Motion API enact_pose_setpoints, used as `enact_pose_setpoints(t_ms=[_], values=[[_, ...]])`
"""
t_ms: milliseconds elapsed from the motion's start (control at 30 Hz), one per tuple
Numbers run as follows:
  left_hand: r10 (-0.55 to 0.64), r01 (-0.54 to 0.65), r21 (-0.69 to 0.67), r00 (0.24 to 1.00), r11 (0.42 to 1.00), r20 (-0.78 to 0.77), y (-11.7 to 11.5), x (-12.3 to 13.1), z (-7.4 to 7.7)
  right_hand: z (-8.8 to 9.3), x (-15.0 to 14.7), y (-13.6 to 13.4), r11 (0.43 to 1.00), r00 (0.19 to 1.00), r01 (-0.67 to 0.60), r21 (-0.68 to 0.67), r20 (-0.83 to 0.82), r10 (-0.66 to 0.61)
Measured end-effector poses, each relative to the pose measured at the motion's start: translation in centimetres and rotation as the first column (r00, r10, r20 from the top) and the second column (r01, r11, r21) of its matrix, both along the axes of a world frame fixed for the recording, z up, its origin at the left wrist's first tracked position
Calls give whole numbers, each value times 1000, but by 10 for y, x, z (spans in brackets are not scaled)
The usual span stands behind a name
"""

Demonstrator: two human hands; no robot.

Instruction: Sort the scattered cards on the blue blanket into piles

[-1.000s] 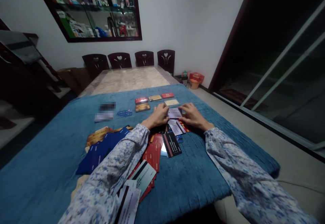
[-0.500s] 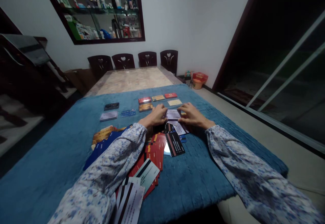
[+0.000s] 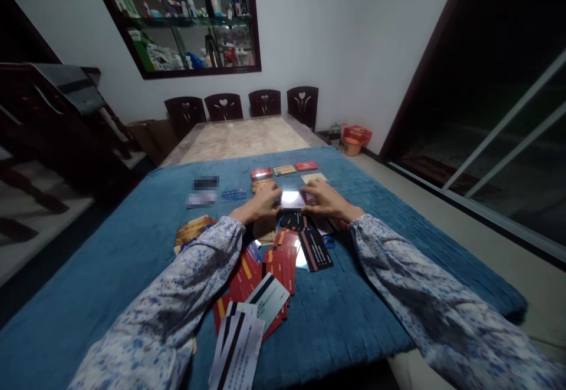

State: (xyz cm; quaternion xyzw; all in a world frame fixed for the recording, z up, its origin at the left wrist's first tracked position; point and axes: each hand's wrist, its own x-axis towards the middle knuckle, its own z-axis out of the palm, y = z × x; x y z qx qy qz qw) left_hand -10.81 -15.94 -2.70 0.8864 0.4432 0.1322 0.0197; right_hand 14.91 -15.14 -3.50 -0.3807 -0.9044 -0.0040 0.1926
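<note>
Between my two hands is a pale card (image 3: 292, 200), its top washed out by bright glare; whether it is one card or a stack I cannot tell. My left hand (image 3: 264, 200) grips its left side and my right hand (image 3: 323, 199) its right side. Just below the hands lie black cards (image 3: 315, 250), partly overlapping others. A fan of red cards (image 3: 279, 265) spreads toward me, with a pale green card (image 3: 269, 297) and pale striped cards (image 3: 239, 349) on its near end. Gold cards (image 3: 193, 230) show beyond my left sleeve, which hides part of the spread.
Neat stacks lie farther off: red cards (image 3: 306, 167), a yellow card stack (image 3: 284, 170), another red stack (image 3: 261, 174) and blue cards (image 3: 233, 195). A blue cloth (image 3: 345, 313) covers the near table. Dark chairs (image 3: 223, 107) stand at the far end.
The pale card between my hands has tilted and now catches glare. My hands have shifted slightly left over the spread. The whole view has swung a little to the left.
</note>
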Motion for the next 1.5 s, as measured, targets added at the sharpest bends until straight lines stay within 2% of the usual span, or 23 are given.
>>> enact_pose_setpoints(t_ms=[200, 400, 900, 1233, 1500], values=[[40, -41, -60, 999, 997, -26, -18, -21, 15, 4, -26, -1, 999, 999, -34, -6, -24, 33], [105, -111, -94, 993, 989, -61, -32, -43, 25, 9, -56, -2, 999, 999, -15, -32, 29, 16], [224, -233, -88, 970, 968, -96, -41, -112, 26, 29, -132, 2, 991, 989, -85, -101, 111, 96], [362, -373, -53, 920, 926, -151, -44, -153, 28, 38, -184, 10, 984, 974, -129, -120, 171, 148], [412, -431, -69, 890, 900, -193, -51, -179, 34, 53, -219, 4, 984, 963, -117, -136, 227, 146]])
